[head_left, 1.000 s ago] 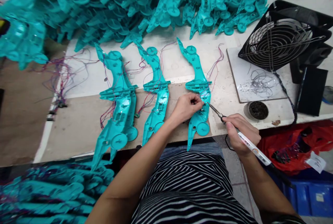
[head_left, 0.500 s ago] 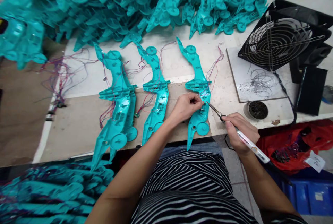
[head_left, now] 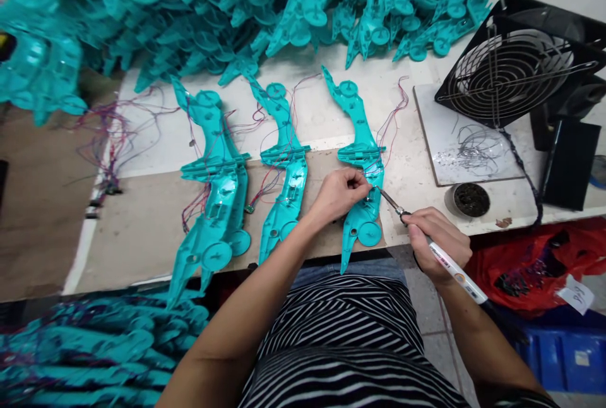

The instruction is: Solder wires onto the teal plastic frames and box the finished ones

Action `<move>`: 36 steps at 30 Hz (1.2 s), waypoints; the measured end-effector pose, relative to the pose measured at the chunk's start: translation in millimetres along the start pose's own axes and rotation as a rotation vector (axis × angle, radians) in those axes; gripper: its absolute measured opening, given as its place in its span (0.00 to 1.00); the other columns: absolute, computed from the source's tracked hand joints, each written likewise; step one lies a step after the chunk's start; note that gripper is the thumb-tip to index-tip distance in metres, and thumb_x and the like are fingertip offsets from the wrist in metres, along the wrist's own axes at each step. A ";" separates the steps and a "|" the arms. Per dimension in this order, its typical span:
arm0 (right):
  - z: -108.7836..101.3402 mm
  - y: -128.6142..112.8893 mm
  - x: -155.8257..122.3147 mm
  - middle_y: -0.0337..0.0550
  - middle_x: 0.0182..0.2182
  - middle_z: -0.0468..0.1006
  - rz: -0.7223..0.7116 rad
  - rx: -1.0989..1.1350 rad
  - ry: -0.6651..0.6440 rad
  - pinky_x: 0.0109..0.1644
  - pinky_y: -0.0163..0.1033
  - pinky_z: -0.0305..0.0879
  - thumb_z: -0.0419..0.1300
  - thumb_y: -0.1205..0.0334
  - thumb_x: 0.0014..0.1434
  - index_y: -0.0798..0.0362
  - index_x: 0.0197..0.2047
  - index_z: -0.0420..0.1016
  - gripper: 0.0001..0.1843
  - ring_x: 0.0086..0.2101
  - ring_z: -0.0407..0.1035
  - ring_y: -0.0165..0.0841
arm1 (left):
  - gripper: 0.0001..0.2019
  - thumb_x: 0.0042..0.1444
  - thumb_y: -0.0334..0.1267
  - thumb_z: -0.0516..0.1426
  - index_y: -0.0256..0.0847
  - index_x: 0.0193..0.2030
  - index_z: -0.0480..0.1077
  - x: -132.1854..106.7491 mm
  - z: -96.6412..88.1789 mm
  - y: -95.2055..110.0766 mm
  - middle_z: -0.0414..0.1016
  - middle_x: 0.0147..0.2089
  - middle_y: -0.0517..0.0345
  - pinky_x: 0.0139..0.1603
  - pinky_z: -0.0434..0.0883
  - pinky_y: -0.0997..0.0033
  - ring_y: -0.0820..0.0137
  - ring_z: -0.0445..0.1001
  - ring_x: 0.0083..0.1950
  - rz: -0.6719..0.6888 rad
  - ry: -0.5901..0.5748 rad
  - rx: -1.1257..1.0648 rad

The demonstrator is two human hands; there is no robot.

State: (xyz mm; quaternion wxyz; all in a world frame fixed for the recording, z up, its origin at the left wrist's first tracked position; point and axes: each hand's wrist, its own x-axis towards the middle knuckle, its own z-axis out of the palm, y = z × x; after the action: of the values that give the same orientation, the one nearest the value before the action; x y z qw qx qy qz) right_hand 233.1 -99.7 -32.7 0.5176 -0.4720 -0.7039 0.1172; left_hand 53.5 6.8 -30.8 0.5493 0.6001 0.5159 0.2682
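My right hand [head_left: 438,244] grips a white soldering iron [head_left: 458,274] like a pen. Its tip reaches the middle of a curved teal plastic part [head_left: 360,211] lying lengthwise on the table in front of me. My left hand [head_left: 341,193] is pinched over the same part, fingertips close beside the iron's tip. What those fingers hold is too small to make out. Thin red and blue wires [head_left: 395,111] run from the part toward the upper right. To the left lie more teal parts with wires, one in the middle [head_left: 294,182] and an overlapping pair [head_left: 221,190].
A large heap of teal parts [head_left: 199,10] covers the back. On the right are a black fan [head_left: 502,73], a white board [head_left: 438,155] with wire bits, a small round tin [head_left: 468,201] and a red bag [head_left: 521,269]. More wired parts [head_left: 95,345] lie lower left.
Almost nothing differs. The soldering iron's handle and my right hand have shifted very slightly, while the left hand keeps its place on the teal part.
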 end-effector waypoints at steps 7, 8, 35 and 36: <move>-0.9 0.9 -0.4 0.41 0.28 0.78 -0.001 -0.014 0.029 0.33 0.42 0.71 0.58 0.77 0.58 0.51 0.47 0.78 0.18 0.30 0.72 0.34 | 0.07 0.48 0.29 0.58 0.39 0.21 0.68 0.2 0.0 -0.2 0.70 0.24 0.62 0.30 0.63 0.73 0.75 0.63 0.27 -0.010 -0.005 -0.004; -1.3 1.1 0.0 0.41 0.28 0.78 0.001 -0.025 0.042 0.33 0.42 0.71 0.58 0.77 0.58 0.50 0.47 0.79 0.18 0.30 0.72 0.34 | 0.07 0.48 0.29 0.58 0.39 0.21 0.68 0.2 0.0 -0.2 0.69 0.24 0.62 0.30 0.62 0.73 0.75 0.63 0.27 -0.007 -0.006 -0.003; 38.7 -3.0 8.2 0.50 0.48 0.81 0.609 0.180 0.333 0.41 0.42 0.78 0.60 0.55 0.63 0.53 0.52 0.72 0.17 0.43 0.79 0.37 | 0.39 0.55 0.37 0.61 0.33 0.71 0.49 -36.9 35.4 15.7 0.69 0.58 0.37 0.57 0.70 0.52 0.51 0.71 0.58 0.067 0.090 0.679; 36.8 -3.8 9.5 0.50 0.48 0.81 0.597 0.160 0.357 0.41 0.42 0.78 0.61 0.55 0.63 0.53 0.52 0.72 0.17 0.43 0.79 0.37 | 0.39 0.56 0.36 0.60 0.32 0.71 0.48 -39.9 33.8 18.0 0.69 0.58 0.36 0.57 0.70 0.52 0.51 0.71 0.58 0.055 0.089 0.675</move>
State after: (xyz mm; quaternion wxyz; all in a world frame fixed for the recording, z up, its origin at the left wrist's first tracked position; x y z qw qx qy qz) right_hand 199.9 -82.4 -40.5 0.6106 -0.6280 -0.4221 0.2338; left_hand 76.5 -40.1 -12.8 0.2890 0.7494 0.5828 0.1230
